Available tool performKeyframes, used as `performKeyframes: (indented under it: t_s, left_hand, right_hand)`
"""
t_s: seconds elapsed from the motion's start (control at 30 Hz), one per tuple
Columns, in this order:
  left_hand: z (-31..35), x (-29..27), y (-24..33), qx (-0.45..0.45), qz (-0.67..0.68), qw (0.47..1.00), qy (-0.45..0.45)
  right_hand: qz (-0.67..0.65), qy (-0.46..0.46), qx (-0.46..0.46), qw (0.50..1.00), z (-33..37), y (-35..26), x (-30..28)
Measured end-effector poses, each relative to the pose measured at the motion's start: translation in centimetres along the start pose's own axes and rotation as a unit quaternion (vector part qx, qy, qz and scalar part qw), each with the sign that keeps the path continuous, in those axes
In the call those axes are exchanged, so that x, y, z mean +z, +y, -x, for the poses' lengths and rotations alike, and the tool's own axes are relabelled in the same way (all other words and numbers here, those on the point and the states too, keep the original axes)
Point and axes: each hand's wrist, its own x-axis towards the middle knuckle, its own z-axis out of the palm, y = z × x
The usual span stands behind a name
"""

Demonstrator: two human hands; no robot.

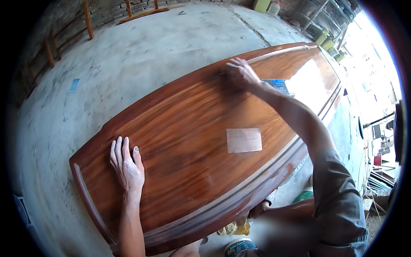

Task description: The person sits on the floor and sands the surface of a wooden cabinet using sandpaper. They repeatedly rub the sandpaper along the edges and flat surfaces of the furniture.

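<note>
A large reddish-brown wooden panel lies in front of me, with raised strips along its edges that look whitened by dust. My left hand rests palm down near its left end, dusty fingers stretched out and holding nothing. Reaching across to the far edge strip, my right hand is bent over the surface with its fingers close together. Whatever lies under those fingers is hidden in a dark blur. A pale paper sheet sits on the wood, nearer to me. Partly behind my right forearm is a blue printed packet.
A pale concrete floor surrounds the panel, with a blue strip on it. Wooden frames lean along the brick wall. Near my legs are a green tub, a round can and a yellowish crumpled piece. Shelves stand far right.
</note>
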Motion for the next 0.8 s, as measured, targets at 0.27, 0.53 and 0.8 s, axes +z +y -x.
performKeyframes:
  t_s: [0.27,0.53,0.8]
  left_hand:
    - [0.6,-0.4,-0.3,-0.018,0.017,1.000,-0.002]
    - [0.3,0.4,0.0,-0.010,0.041,0.999,0.021]
    - [1.7,-0.9,-0.9,-0.025,0.052,0.997,0.041]
  right_hand:
    - [-0.061,-0.041,-0.052,0.996,-4.5,-8.2,1.3]
    - [-0.083,-0.060,-0.095,0.990,-9.1,-17.8,5.8]
    - [-0.057,-0.081,-0.089,0.991,-6.3,-11.9,3.2]
